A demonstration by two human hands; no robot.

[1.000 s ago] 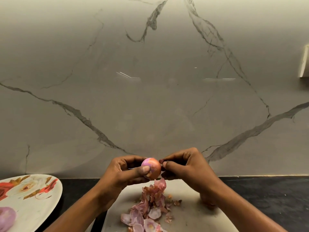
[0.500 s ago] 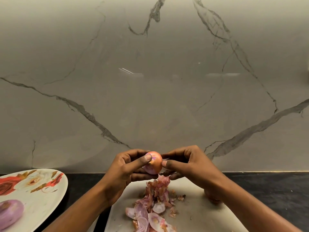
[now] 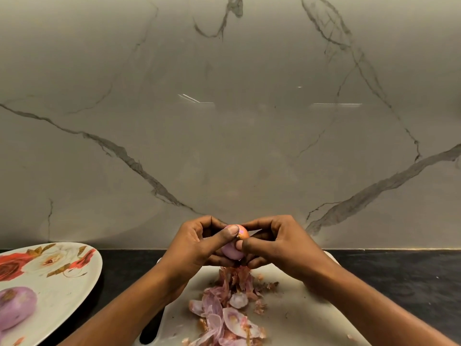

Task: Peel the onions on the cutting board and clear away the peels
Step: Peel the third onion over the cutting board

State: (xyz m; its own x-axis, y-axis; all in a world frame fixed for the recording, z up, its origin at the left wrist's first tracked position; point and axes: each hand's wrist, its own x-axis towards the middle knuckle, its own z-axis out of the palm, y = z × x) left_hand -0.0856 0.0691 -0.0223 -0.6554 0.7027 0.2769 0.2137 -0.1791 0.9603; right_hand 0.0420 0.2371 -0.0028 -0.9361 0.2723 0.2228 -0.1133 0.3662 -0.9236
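Observation:
A small onion, pale purple below with an orange patch of skin on top, is held up above the white cutting board. My left hand grips it, thumb pressed across its top. My right hand pinches the skin at the onion's upper right side with thumb and fingers. A heap of pink and brown peels lies on the board below my hands. A peeled purple onion rests on the flowered plate at the left.
The board lies on a dark countertop that runs to a marble backsplash close behind my hands. The plate sits left of the board, partly cut off by the frame edge.
Both hands have turned the onion so that more bare purple flesh shows below. My right thumb has moved onto the remaining orange skin. The camera has tilted down slightly.

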